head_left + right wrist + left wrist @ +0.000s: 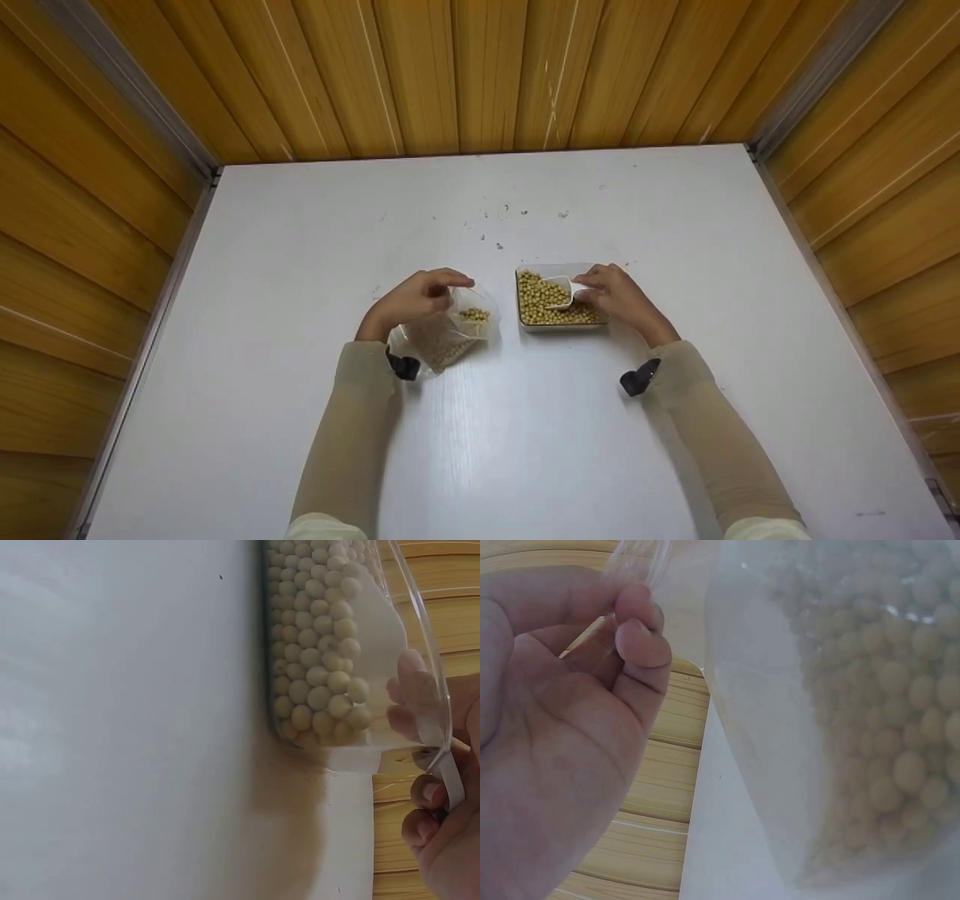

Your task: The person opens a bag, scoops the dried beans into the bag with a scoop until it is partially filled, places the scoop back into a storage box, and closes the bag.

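Observation:
My left hand (416,300) pinches the rim of a clear plastic bag (431,341), whose mouth stands partly spread. Soybeans fill its lower part, and in the left wrist view the beans (911,772) show through the plastic. To the right, a clear rectangular container (559,328) holds more soybeans (534,304). My right hand (619,296) grips a white scoop (576,289) by its handle, with the scoop's bowl down among the beans in the container. The right wrist view shows fingers curled round the white handle (452,781) behind the container wall.
Everything stands on a white table (510,442) with small dark marks (499,246) beyond the container. Wood-patterned panels (480,75) enclose the back and both sides. A black wrist camera (639,377) sits on each forearm.

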The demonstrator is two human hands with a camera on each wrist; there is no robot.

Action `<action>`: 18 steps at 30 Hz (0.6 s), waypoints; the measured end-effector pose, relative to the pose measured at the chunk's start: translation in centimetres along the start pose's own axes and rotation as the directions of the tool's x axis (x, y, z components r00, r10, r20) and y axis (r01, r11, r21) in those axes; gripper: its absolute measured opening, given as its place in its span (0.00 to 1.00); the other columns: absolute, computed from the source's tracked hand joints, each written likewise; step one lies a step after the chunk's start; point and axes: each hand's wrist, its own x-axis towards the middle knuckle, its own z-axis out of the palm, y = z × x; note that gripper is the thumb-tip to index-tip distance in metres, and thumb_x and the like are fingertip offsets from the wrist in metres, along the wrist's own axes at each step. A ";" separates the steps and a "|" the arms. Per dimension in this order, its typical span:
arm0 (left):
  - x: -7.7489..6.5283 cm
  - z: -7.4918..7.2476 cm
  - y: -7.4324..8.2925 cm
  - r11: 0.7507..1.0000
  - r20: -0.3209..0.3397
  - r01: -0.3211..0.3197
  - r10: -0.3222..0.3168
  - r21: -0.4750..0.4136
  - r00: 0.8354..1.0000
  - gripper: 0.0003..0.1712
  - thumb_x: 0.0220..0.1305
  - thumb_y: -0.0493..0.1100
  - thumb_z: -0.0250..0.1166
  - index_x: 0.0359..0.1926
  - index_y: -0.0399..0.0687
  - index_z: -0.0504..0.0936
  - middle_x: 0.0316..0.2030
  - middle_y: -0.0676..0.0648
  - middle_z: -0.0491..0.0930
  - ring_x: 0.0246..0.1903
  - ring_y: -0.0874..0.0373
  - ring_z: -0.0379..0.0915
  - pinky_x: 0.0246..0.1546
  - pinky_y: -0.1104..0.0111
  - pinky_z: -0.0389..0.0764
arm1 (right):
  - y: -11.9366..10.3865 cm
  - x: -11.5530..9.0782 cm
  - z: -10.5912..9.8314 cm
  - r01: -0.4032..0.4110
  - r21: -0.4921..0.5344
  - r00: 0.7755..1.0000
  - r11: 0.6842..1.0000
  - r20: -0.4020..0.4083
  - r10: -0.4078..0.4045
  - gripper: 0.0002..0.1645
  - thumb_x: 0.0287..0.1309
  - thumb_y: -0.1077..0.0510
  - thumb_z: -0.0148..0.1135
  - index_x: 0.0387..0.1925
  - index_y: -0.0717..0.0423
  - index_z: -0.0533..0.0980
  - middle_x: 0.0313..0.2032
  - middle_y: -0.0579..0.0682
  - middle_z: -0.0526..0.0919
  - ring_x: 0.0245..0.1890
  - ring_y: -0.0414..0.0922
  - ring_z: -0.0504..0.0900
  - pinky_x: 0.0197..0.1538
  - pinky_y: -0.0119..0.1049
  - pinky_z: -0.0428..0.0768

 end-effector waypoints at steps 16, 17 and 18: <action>-0.3 -0.2 0.0 0.999 0.003 0.018 -0.018 -0.037 1.000 0.24 0.65 0.30 0.52 0.61 0.40 0.75 0.63 0.40 0.71 0.38 0.54 0.62 0.41 0.64 0.66 | 0.8 0.0 -0.2 0.121 0.021 0.993 0.992 -0.018 -0.120 0.21 0.61 0.58 0.61 0.53 0.65 0.78 0.46 0.60 0.80 0.46 0.50 0.67 0.51 0.47 0.68; -0.3 -0.2 0.0 0.999 0.003 0.017 -0.017 -0.039 1.000 0.24 0.65 0.30 0.52 0.61 0.41 0.76 0.62 0.41 0.72 0.38 0.54 0.62 0.41 0.64 0.66 | 0.9 0.0 -0.2 0.124 0.024 0.992 0.992 -0.016 -0.123 0.20 0.61 0.58 0.61 0.53 0.65 0.78 0.46 0.60 0.80 0.46 0.50 0.67 0.52 0.47 0.68; -0.3 -0.2 0.0 0.999 0.002 0.016 -0.016 -0.039 1.000 0.24 0.65 0.30 0.53 0.61 0.42 0.76 0.62 0.42 0.72 0.37 0.54 0.62 0.41 0.64 0.66 | 0.9 0.0 -0.2 0.127 0.028 0.992 0.992 -0.015 -0.127 0.20 0.61 0.59 0.60 0.53 0.65 0.78 0.47 0.60 0.80 0.47 0.50 0.67 0.52 0.48 0.68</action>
